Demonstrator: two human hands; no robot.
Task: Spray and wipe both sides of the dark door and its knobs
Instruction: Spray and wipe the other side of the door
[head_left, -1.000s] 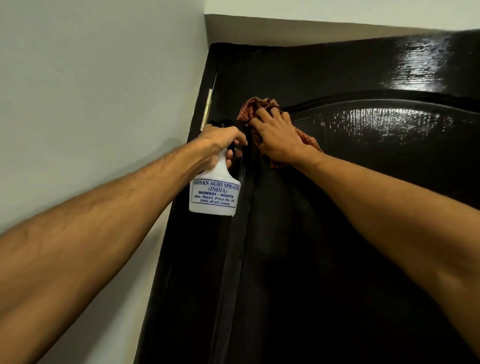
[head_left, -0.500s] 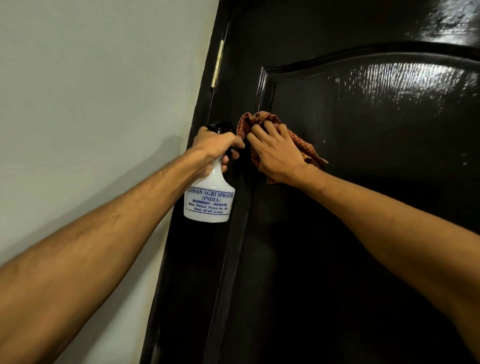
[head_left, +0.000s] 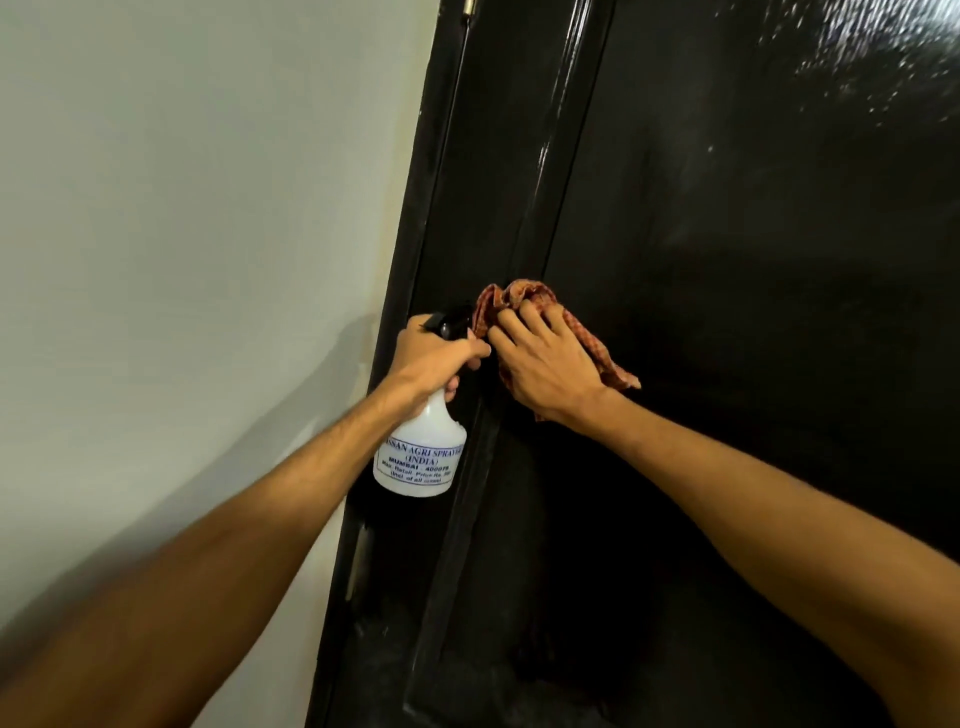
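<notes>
1. Dark glossy wooden door (head_left: 727, 260) is filling the right of the view, standing upright in its dark frame (head_left: 415, 249) beside a pale grey wall (head_left: 208, 208). Its knobs are not showing here.
2. Right hand (head_left: 545, 369) is pressing a crumpled red checked cloth (head_left: 519, 299) against the door's flat strip, just beside the moulded panel edge. Its fingers are lying spread over the fabric rather than clenching round it.
3. Left hand (head_left: 431, 358) is gripping a white plastic spray bottle (head_left: 421, 452) by the neck, fingers curling under the black trigger head. The bottle is hanging in front of the frame, and the two hands are nearly touching.
4. The door is looking rigid and heavy, and being hinged it is probably swinging under a hard push. Steadying it by its free edge or a knob is seeming wise.
5. The lacquer is looking slick, with droplets glinting at the upper right, so the limp cloth is likely needing firm palm pressure to avoid sliding.
6. Wiping of this face is appearing to be under way near the hinge side. Whether the other face and the knobs are done I cannot tell.
</notes>
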